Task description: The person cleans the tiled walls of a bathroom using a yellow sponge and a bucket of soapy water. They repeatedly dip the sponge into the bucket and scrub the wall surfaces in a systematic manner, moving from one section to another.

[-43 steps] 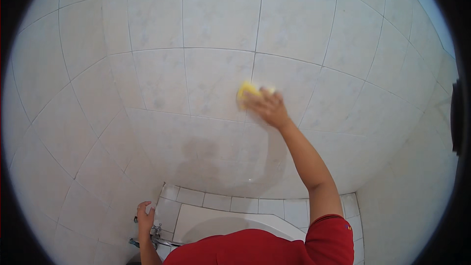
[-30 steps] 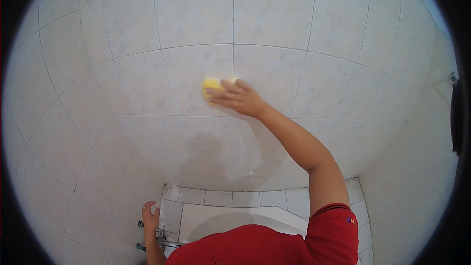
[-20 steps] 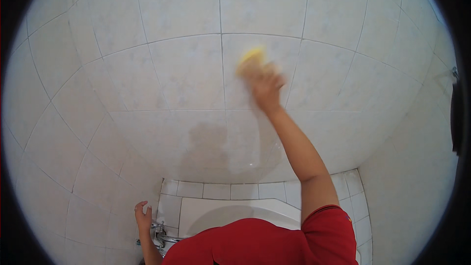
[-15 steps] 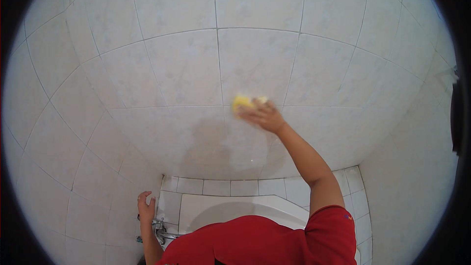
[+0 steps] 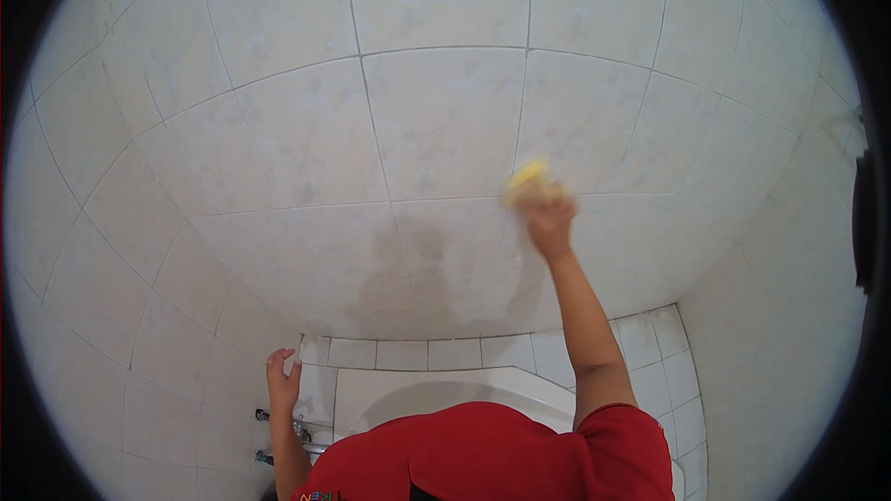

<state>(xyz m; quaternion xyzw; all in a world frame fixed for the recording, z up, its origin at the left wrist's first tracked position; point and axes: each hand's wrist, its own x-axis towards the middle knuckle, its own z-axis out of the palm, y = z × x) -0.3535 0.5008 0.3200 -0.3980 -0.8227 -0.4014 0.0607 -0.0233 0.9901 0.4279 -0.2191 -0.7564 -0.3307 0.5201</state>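
My right hand (image 5: 549,219) is closed on a yellow sponge (image 5: 529,176), pressed to the tiled wall (image 5: 445,130) in front of me. It sits by the crossing of two grout lines, right of the middle. Motion blurs the sponge and my fingertips, so its exact outline is hard to make out. My left hand (image 5: 282,377) is raised at the lower left, near the left wall. Its fingers are loosely curved and apart, with nothing in them. Below it, my left forearm passes in front of a metal tap (image 5: 302,430).
A white bathtub (image 5: 371,388) lies below, partly hidden by my red shirt. A ledge of small white tiles (image 5: 455,353) runs behind it. Tiled side walls stand left and right. Something dark (image 5: 864,223) hangs at the far right edge.
My right hand has moved right along the wall with the sponge, and my wrist has turned more upright. My left hand has risen slightly. The view has shifted a little.
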